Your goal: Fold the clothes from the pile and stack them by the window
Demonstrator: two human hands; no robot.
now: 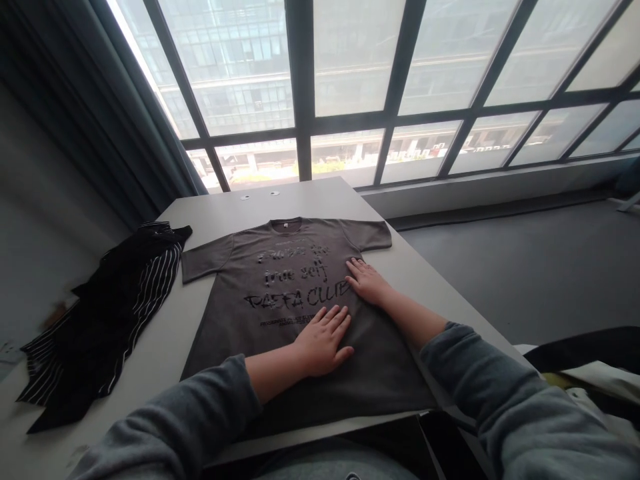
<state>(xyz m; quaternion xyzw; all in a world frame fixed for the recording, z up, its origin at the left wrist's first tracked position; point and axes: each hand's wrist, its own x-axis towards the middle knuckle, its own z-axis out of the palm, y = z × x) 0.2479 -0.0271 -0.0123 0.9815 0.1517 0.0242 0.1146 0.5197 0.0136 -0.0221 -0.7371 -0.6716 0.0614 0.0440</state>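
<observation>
A dark grey T-shirt [295,267] with black lettering lies spread face up, its collar toward the window and its hem near my body. My left hand [323,341] rests palm down on the shirt just below the printed text, fingers apart. Farther up, my right hand [369,281] lies flat near the shirt's right side, by the end of the large lettering, its fingers spread. Neither hand grips the fabric. Both short sleeves stretch outward on the white table [320,199].
Black and white-striped garments [115,313] lie heaped along the table's left side. More clothes [590,380] are piled at the lower right, beyond the table edge. Large framed windows [350,60] and a dark curtain [110,100] stand behind the table.
</observation>
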